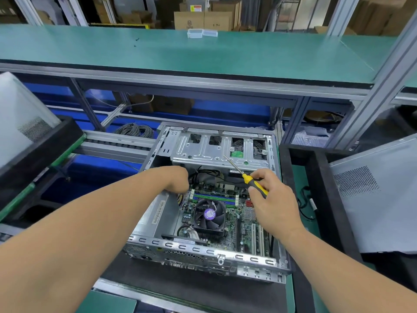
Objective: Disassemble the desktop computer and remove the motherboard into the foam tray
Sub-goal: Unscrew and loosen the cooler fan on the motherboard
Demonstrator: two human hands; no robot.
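The open desktop case lies on the bench in front of me. Inside it, the green motherboard carries a black CPU fan with a purple label. My left hand reaches down into the case at the board's upper left, beside a bundle of black cables; its fingers are hidden behind the wrist. My right hand grips a yellow-and-black screwdriver over the board's upper right, with the shaft pointing up toward the silver drive cage.
A black foam tray stands to the right with a grey case side panel leaning in it. Another black foam tray with a panel sits at the left. A green shelf runs overhead. Coiled grey cable lies behind the case.
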